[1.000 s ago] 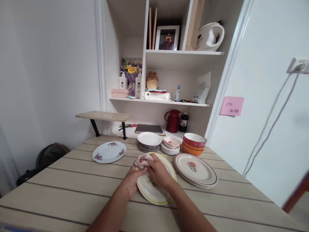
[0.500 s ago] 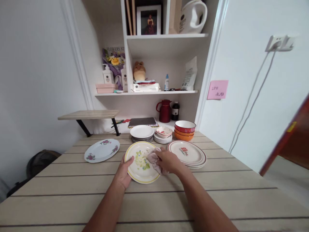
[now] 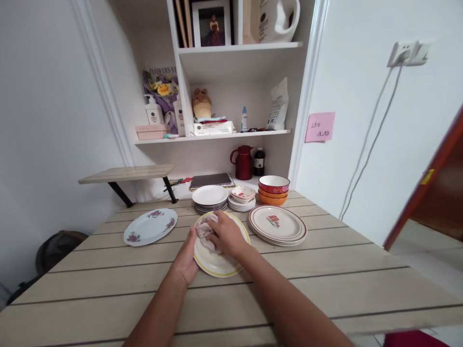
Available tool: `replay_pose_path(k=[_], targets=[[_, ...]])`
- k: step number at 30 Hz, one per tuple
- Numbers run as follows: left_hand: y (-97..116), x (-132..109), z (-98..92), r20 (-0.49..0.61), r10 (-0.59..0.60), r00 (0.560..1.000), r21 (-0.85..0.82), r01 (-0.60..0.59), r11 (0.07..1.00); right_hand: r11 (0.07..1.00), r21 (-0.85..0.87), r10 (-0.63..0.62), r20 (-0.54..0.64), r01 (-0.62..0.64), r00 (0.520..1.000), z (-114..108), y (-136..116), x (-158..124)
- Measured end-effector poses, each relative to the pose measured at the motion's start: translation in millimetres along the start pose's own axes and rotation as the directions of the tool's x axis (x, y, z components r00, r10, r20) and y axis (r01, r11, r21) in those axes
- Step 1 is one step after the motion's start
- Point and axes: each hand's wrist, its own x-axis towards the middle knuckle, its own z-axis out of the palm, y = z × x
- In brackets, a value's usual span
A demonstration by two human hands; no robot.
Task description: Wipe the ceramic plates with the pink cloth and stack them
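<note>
A round plate with a yellow rim [image 3: 221, 271] is held above the table in front of me, its printed middle mostly covered. My left hand [image 3: 186, 258] grips its left edge, thumb at the rim and fingers out of sight underneath. Against the plate's upper left face, my right hand [image 3: 226, 234] presses a crumpled pale pink cloth [image 3: 207, 234]. To the right lies a stack of oval plates [image 3: 278, 224] with red-brown rims. An oval plate with flowers [image 3: 151, 226] rests on the left.
Behind the held plate stand a stack of white plates [image 3: 210, 195], small dishes [image 3: 242, 193] on saucers, and red and orange bowls [image 3: 274, 189]. A raised wooden shelf [image 3: 126, 172] on black legs is at the back left. A red jug [image 3: 243, 163] stands farther back.
My right hand has swept the cloth from the plate's right edge across to its upper left. The plate has shifted slightly right, and the whole view has tilted a little.
</note>
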Motion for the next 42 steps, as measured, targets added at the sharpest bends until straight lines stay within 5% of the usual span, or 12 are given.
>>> replay_pose_path(k=[5,9,12,17,21,24,31,37,42], targets=[[-1,-5,0.9,-0.029,0.066,0.997,0.073,-0.063,0.995,0.966,-0.120,0.211,-0.145,-0.229,0.967,-13,21,3],[1,-5,-3.1,-0.089,0.077,0.993,0.042,-0.074,0.996,0.942,-0.134,0.317,0.045,-0.308,0.947,-21,30,-11],[2,-2,-6.6,-0.099,0.065,0.993,-0.021,-0.067,0.998,0.970,-0.101,0.238,0.213,-0.221,0.947,-21,24,-19],[5,-3,-6.2,-0.036,-0.002,0.999,-0.065,0.000,0.998,0.996,0.073,0.027,0.285,-0.050,0.958,-9,-1,-21],[6,-5,-0.9,-0.035,-0.108,0.994,-0.032,0.107,0.994,0.978,0.202,-0.089,0.168,0.054,0.982,1,-18,-20],[3,-6,3.2,-0.036,-0.174,0.984,0.020,0.175,0.984,0.983,0.182,0.013,0.020,-0.016,1.000,1,-19,-16],[-2,-7,6.1,0.008,-0.024,1.000,0.064,0.024,0.998,0.975,0.070,0.217,-0.125,-0.210,0.968,-13,18,-10],[4,-6,-0.5,-0.102,0.048,0.994,0.031,-0.045,0.998,0.922,-0.074,0.381,0.014,-0.379,0.924,-19,37,-17],[4,1,-11.1,-0.129,0.081,0.988,-0.095,-0.094,0.991,0.953,-0.129,0.296,0.213,-0.273,0.931,-19,30,-20]])
